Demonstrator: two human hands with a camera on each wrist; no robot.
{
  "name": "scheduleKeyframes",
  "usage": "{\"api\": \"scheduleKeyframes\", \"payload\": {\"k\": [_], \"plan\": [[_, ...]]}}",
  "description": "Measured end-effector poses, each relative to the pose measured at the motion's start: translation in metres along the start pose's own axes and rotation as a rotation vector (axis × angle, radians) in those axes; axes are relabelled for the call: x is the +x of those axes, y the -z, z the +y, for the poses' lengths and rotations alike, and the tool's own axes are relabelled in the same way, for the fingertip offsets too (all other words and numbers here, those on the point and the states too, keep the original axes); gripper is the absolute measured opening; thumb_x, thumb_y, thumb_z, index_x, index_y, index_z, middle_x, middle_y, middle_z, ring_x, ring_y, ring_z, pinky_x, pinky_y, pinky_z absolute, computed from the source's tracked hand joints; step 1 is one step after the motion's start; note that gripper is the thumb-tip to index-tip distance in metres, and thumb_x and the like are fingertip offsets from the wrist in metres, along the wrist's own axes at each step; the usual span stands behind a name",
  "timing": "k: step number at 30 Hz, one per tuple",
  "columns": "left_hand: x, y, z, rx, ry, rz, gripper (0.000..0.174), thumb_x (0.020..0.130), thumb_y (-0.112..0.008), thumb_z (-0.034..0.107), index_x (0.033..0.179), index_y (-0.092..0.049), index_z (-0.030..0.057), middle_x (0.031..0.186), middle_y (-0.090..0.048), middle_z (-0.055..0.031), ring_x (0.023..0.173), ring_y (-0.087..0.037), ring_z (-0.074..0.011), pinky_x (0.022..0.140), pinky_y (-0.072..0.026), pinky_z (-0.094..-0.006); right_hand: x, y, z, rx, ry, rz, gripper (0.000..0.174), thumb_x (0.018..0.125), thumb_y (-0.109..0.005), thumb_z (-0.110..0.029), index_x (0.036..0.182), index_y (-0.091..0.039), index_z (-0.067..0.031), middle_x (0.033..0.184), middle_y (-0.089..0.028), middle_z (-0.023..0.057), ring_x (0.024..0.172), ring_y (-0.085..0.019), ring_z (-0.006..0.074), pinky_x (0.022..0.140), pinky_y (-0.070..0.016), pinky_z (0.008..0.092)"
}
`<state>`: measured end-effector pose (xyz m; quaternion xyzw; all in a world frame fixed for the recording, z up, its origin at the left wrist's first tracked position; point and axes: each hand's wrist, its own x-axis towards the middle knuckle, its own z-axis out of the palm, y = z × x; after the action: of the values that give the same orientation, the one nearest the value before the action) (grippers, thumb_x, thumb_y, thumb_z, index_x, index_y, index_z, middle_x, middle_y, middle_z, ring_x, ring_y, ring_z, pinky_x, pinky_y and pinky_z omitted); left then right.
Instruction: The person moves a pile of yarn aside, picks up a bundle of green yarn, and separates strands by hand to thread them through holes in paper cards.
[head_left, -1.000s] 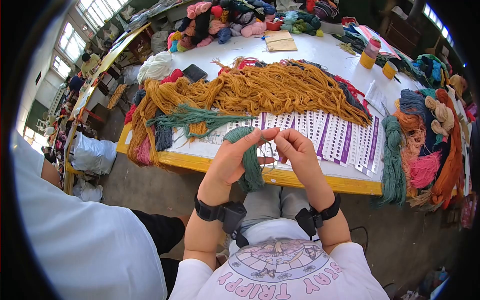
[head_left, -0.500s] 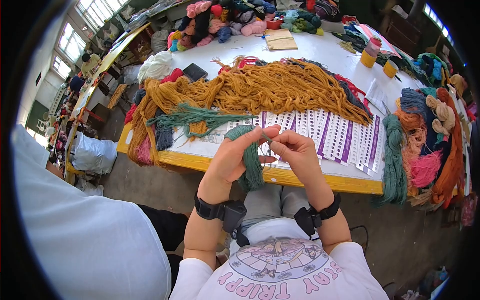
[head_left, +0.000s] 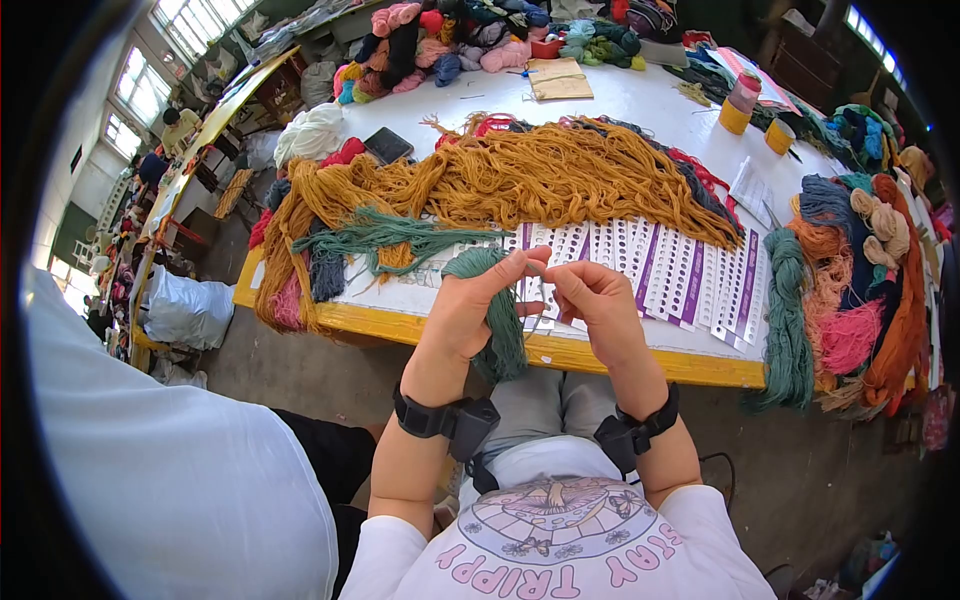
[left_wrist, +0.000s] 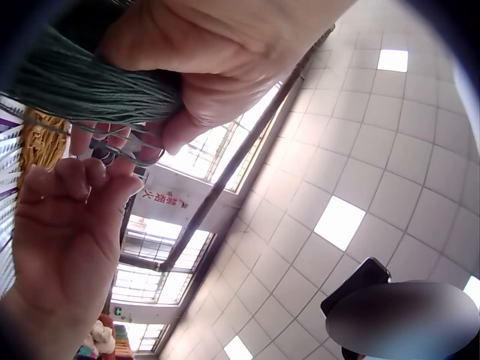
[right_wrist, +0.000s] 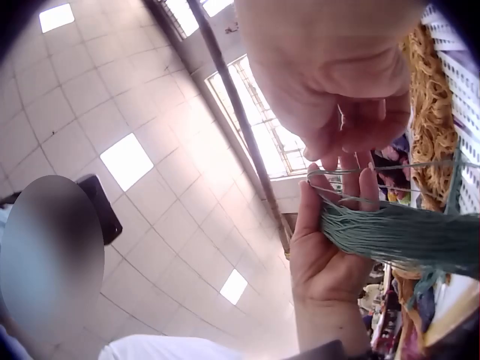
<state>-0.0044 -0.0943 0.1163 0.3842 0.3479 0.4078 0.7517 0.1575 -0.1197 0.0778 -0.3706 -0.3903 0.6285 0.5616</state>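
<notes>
My left hand grips a skein of dull green yarn that loops over the palm and hangs below it, just above the table's yellow front edge. My right hand faces it, its fingertips pinching a few thin green strands pulled from the skein. In the left wrist view the green yarn runs under the curled fingers, with the right hand below. The right wrist view shows the strands stretched between both hands and the skein across the left palm.
A white table carries a big mustard yarn heap, a loose green skein, purple-and-white punched cards, and piles of coloured yarn at the right and back. Another person's white sleeve is close on my left.
Both hands have risen a little toward the table. The right fingertips have closed in on the left thumb, drawing strands from the skein.
</notes>
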Motion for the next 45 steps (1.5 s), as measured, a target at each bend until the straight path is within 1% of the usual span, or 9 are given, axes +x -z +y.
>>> {"api": "scheduleKeyframes", "payload": {"k": [9, 15, 18, 21, 22, 28, 31, 40, 45], "plan": [[0.001, -0.001, 0.001, -0.005, 0.015, -0.020, 0.032, 0.086, -0.055, 0.028, 0.096, -0.059, -0.0017, 0.111, -0.055, -0.0126, 0.094, -0.057, -0.0177, 0.073, -0.0509, -0.0329, 0.001, -0.014, 0.003, -0.153, 0.145, -0.045, 0.013, 0.081, -0.061, -0.007, 0.086, -0.062, 0.0039, 0.088, -0.056, 0.0054, 0.075, -0.061, 0.0160, 0.068, -0.0515, 0.0275], [0.002, -0.002, 0.000, 0.031, -0.020, 0.009, 0.035, 0.087, -0.053, 0.031, 0.095, -0.060, -0.0025, 0.111, -0.055, -0.0137, 0.096, -0.056, -0.0186, 0.074, -0.0510, -0.0331, -0.001, -0.017, -0.003, -0.181, 0.327, 0.011, 0.009, 0.082, -0.058, -0.007, 0.084, -0.061, 0.0011, 0.082, -0.054, 0.0031, 0.077, -0.058, 0.0115, 0.057, -0.0497, 0.0221], [0.006, 0.005, -0.004, 0.007, 0.034, -0.009, 0.044, 0.089, -0.046, 0.038, 0.099, -0.059, -0.0027, 0.111, -0.055, -0.0135, 0.099, -0.055, -0.0191, 0.075, -0.0507, -0.0339, 0.001, -0.009, -0.006, 0.090, -0.021, 0.034, 0.013, 0.086, -0.054, -0.015, 0.084, -0.058, -0.0031, 0.073, -0.052, -0.0006, 0.068, -0.054, 0.0076, 0.046, -0.0406, 0.0187], [0.009, 0.006, -0.009, -0.069, 0.075, -0.002, 0.053, 0.090, -0.038, 0.045, 0.105, -0.056, -0.0030, 0.110, -0.056, -0.0123, 0.099, -0.055, -0.0186, 0.076, -0.0502, -0.0345, 0.010, 0.004, 0.000, 0.582, -0.160, -0.195, 0.014, 0.087, -0.052, -0.020, 0.084, -0.055, -0.0067, 0.066, -0.047, -0.0036, 0.056, -0.045, 0.0044, 0.041, -0.0299, 0.0174], [0.010, 0.005, -0.010, -0.097, 0.082, 0.012, 0.056, 0.091, -0.035, 0.047, 0.108, -0.055, -0.0032, 0.109, -0.056, -0.0118, 0.099, -0.055, -0.0182, 0.076, -0.0500, -0.0346, 0.009, 0.005, -0.002, 0.562, -0.194, -0.151, 0.013, 0.085, -0.055, -0.019, 0.082, -0.053, -0.0064, 0.059, -0.041, -0.0051, 0.049, -0.035, 0.0036, 0.041, -0.0272, 0.0184], [0.007, 0.002, -0.007, -0.046, 0.069, -0.017, 0.058, 0.091, -0.033, 0.047, 0.114, -0.051, -0.0042, 0.106, -0.057, -0.0099, 0.096, -0.055, -0.0157, 0.077, -0.0488, -0.0314, 0.001, -0.013, -0.020, -0.144, -0.124, -0.033, 0.020, 0.079, -0.063, -0.014, 0.092, -0.059, 0.0009, 0.064, -0.056, -0.0009, 0.056, -0.050, 0.0040, 0.046, -0.0350, 0.0177], [0.007, 0.001, -0.009, 0.026, 0.031, -0.053, 0.059, 0.092, -0.033, 0.046, 0.116, -0.050, -0.0046, 0.106, -0.057, -0.0100, 0.094, -0.055, -0.0151, 0.077, -0.0488, -0.0290, 0.004, -0.012, -0.002, -0.181, -0.003, -0.089, 0.021, 0.078, -0.064, -0.011, 0.093, -0.061, 0.0035, 0.073, -0.061, 0.0036, 0.065, -0.056, 0.0060, 0.053, -0.0419, 0.0197], [0.007, -0.001, -0.007, -0.045, 0.060, -0.083, 0.059, 0.092, -0.031, 0.045, 0.115, -0.049, -0.0064, 0.112, -0.054, -0.0143, 0.089, -0.058, -0.0186, 0.076, -0.0504, -0.0334, -0.002, -0.015, -0.019, -0.204, -0.065, -0.023, 0.017, 0.078, -0.064, -0.011, 0.085, -0.063, 0.0041, 0.072, -0.061, 0.0032, 0.066, -0.058, 0.0085, 0.061, -0.0472, 0.0219], [0.007, -0.001, -0.004, -0.085, 0.057, -0.083, 0.050, 0.093, -0.035, 0.039, 0.110, -0.051, -0.0056, 0.117, -0.051, -0.0173, 0.094, -0.057, -0.0213, 0.077, -0.0510, -0.0363, 0.003, -0.001, -0.009, -0.102, -0.079, -0.029, 0.015, 0.079, -0.064, -0.016, 0.083, -0.065, -0.0014, 0.069, -0.060, 0.0011, 0.054, -0.049, 0.0035, 0.049, -0.0392, 0.0172]]}}
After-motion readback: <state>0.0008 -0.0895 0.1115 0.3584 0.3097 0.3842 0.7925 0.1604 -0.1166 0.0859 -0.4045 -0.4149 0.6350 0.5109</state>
